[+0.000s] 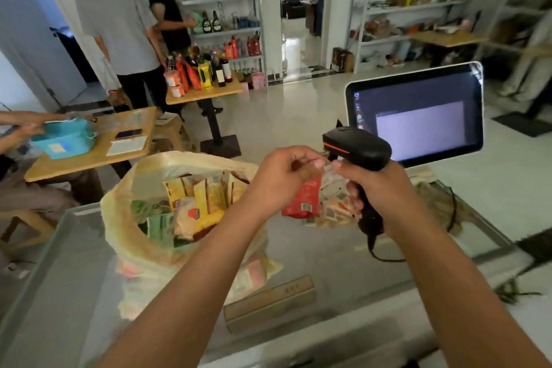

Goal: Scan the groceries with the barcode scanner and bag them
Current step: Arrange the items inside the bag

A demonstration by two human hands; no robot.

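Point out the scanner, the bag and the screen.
scanner [358, 148]: head view, on top of its black head.
bag [125, 188]: head view, on its pale plastic wall at the left.
screen [418, 116]: head view, on the middle of its display.

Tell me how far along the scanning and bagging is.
Mostly bagged: the plastic bag on the glass counter already holds many snack packets. In hand: the left hand holds a red packet at its top, the right hand grips the barcode scanner. Left: bagging this packet; no other loose groceries show.
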